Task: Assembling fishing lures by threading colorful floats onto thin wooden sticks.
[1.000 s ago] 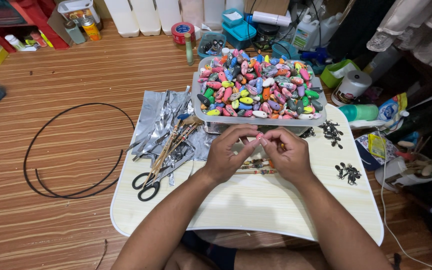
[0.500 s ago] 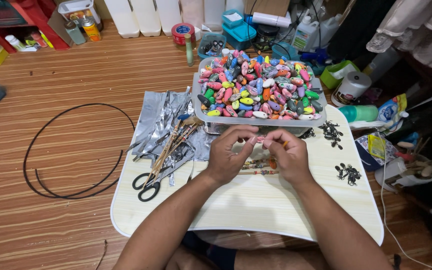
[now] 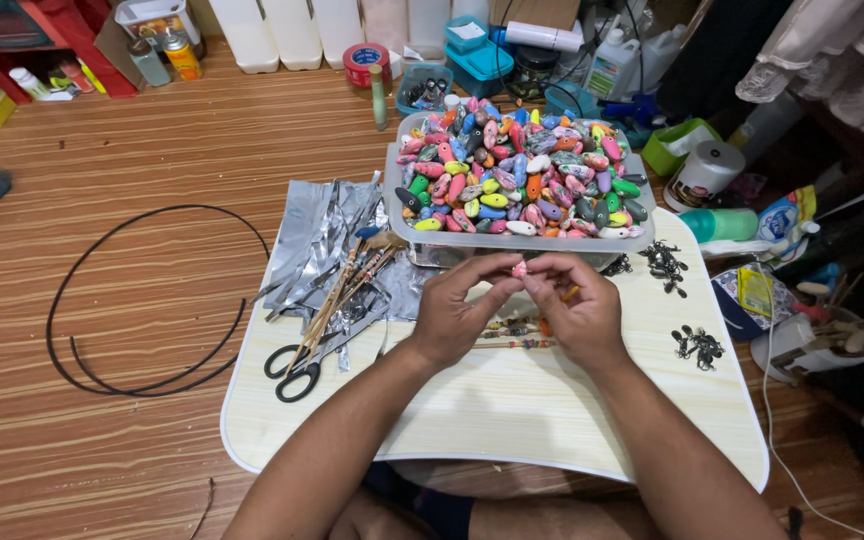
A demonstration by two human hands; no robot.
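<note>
While my left hand [image 3: 457, 312] and right hand [image 3: 574, 305] meet at frame centre over the counter [image 3: 512, 400], both pinch one small pink bead [image 3: 519, 268] between curled fingertips. Just above, a clear tub [image 3: 512, 238] brims with multicoloured beads [image 3: 517, 175].

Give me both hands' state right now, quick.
Left hand: closed, fingertips pinching a small pink bead.
Right hand: closed, fingertips meeting the same bead; a small orange piece shows at its fingers.

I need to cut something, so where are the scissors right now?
In the head view, the black-handled scissors lie on the pale lap table's left side, below the foil strips and left of the left hand.
</note>
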